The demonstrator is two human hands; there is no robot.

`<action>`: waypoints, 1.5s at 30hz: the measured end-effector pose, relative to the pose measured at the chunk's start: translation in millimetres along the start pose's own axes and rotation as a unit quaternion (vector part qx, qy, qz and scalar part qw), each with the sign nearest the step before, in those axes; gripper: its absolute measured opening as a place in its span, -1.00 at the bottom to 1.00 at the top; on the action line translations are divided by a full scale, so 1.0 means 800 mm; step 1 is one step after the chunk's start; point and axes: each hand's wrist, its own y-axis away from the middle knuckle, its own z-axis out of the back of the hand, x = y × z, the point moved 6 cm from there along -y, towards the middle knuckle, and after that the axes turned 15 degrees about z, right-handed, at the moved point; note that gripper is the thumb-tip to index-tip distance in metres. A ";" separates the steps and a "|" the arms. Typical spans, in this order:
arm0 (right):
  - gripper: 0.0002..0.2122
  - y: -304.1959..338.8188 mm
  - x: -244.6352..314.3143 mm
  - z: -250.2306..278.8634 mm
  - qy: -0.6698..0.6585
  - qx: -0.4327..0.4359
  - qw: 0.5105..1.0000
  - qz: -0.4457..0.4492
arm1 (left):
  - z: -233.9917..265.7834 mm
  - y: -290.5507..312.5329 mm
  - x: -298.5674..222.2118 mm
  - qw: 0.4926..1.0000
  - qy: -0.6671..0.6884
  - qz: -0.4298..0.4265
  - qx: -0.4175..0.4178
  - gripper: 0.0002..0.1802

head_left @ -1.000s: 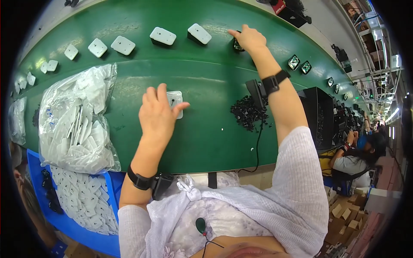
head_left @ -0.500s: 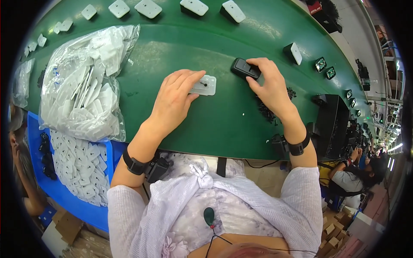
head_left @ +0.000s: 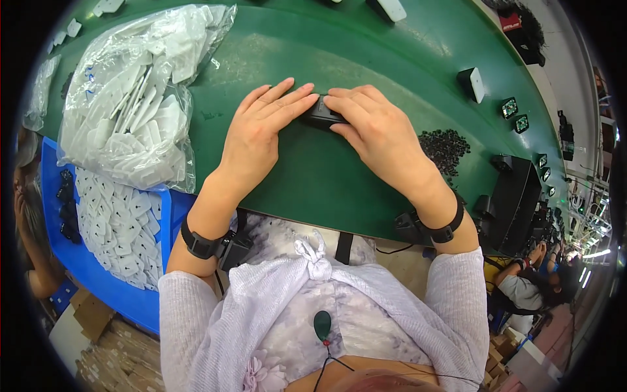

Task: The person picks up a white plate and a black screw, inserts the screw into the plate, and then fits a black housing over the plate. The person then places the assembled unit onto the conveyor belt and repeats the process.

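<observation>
A small black plastic casing (head_left: pixel 319 117) lies on the green bench in front of me, between my hands. My right hand (head_left: pixel 385 134) grips its right end, fingers over the top and thumb along the near side. My left hand (head_left: pixel 251 134) has its fingers stretched out and slightly spread, the fingertips at the casing's left end; its thumb is hidden. The white plate seen earlier does not show, and what lies under the casing is hidden. Beyond my right wrist is a heap of small black parts (head_left: pixel 445 149).
A clear bag of white plates (head_left: pixel 130 124) stands at the left, by a blue bin (head_left: pixel 117 304) holding white plates (head_left: pixel 121 228). White-faced black casings (head_left: pixel 471 85) and small circuit units (head_left: pixel 509 107) line the far side. A black box (head_left: pixel 513 206) stands right; a co-worker (head_left: pixel 522 287) sits beyond.
My right hand has brought the black casing leftward to where the white plate was. The plate has gone from sight. My left fingers have straightened and now meet the casing. The view has shifted slightly.
</observation>
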 end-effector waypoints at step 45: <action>-0.74 0.034 -0.316 0.099 -0.170 -0.014 0.940 -0.297 | 0.251 0.043 0.149 0.822 -0.328 0.363 -0.291 -0.74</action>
